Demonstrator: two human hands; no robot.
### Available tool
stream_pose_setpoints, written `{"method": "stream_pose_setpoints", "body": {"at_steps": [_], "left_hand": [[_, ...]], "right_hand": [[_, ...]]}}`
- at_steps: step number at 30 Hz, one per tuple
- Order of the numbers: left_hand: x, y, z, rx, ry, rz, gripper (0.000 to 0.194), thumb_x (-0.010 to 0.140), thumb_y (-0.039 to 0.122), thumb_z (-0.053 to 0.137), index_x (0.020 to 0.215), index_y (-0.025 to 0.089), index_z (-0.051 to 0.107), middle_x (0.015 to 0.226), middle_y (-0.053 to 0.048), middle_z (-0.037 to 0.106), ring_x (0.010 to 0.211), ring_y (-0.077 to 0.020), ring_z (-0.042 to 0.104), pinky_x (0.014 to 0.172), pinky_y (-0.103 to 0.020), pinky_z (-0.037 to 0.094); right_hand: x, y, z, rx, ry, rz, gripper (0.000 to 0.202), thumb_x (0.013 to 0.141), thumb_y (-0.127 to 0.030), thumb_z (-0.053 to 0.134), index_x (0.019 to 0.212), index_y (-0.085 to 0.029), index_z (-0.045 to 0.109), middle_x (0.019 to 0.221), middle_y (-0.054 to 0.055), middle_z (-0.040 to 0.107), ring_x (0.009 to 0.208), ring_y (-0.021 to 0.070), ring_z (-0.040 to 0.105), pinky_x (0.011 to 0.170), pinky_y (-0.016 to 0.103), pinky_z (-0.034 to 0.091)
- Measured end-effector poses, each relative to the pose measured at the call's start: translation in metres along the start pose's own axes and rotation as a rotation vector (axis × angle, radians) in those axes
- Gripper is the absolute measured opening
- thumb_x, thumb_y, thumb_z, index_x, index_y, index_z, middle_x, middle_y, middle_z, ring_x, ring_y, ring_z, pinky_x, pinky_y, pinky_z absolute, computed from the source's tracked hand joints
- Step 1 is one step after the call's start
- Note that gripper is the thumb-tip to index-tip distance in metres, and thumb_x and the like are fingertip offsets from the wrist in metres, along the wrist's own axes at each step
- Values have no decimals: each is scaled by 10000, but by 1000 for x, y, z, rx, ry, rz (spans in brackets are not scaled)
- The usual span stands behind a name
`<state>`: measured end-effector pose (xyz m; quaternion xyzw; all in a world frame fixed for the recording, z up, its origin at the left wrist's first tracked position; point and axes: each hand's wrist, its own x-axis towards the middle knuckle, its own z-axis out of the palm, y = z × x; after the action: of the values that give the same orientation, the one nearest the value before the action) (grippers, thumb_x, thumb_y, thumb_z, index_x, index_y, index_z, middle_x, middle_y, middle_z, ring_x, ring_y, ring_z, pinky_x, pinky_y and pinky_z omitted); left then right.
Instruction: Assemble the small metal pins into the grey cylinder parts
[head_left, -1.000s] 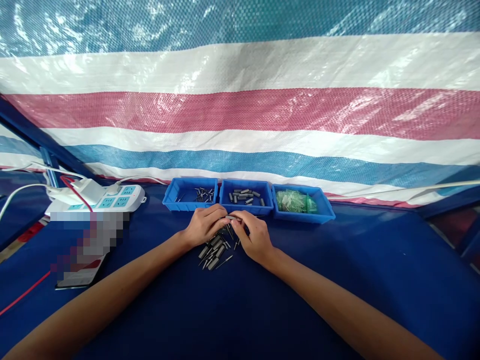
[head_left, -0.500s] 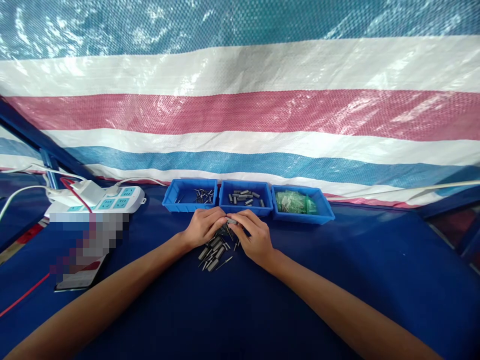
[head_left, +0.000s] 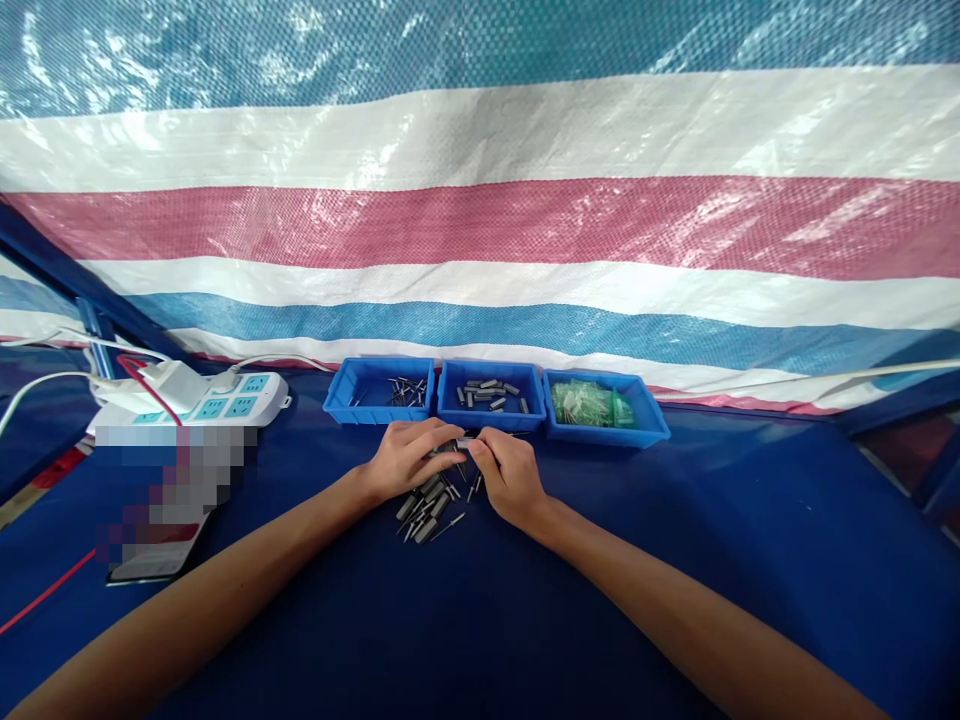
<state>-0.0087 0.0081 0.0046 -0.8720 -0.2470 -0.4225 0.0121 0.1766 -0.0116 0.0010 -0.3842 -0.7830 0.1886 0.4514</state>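
Observation:
Between my two hands is a small grey metal piece (head_left: 465, 443), above a pile of metal parts. My right hand (head_left: 510, 477) pinches its right end between thumb and fingers. My left hand (head_left: 411, 459) has its thumb and fingertips at the left end, a little apart, with a thin dark part near the thumb. Below the hands, the pile (head_left: 429, 510) holds grey cylinders and thin pins on the blue table. Behind stand three blue bins: the left one (head_left: 379, 413) with pins, the middle one (head_left: 489, 417) with grey cylinders, the right one (head_left: 607, 435) with green plastic packets.
A white power strip (head_left: 262, 400) with plugs and cables lies at the left. Nearer me is a phone (head_left: 154, 565), partly pixelated. A red cable (head_left: 49, 590) runs along the left side. Striped sheeting (head_left: 480, 225) hangs behind the bins on the blue table (head_left: 675, 530).
The fingers of my left hand have spread a little and show more of the grey piece. My right fingers have curled in closer around it.

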Motion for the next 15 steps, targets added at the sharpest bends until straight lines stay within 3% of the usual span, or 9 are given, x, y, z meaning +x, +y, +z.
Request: {"method": "stream_pose_setpoints", "body": {"at_steps": [4,9,15], "left_hand": [[0,2,0,6,-47,50,196,868,214,590,1049,151,550,841,-46,684,711,-116,651,628,-201,486],[0,1,1,-17,-63,-22,113,903,218,532,989,150,558,792,-33,657,662,-103,609,598,-198,452],[0,0,3,-10,-20,-60,195,944,278,448,923,135,579,731,-36,626,591,-95,547,550,-201,410]], "right_hand": [[0,2,1,-1,-29,-12,402,972,-337,347,602,-195,412,540,-25,450,493,99,427,533,236,308],[1,1,1,-12,-23,0,429,973,-355,353,582,-190,414,535,-26,436,496,97,422,536,241,298],[1,-1,-1,-8,-10,-31,342,968,-300,376,675,-177,502,618,-5,495,558,107,470,578,240,349]]}}
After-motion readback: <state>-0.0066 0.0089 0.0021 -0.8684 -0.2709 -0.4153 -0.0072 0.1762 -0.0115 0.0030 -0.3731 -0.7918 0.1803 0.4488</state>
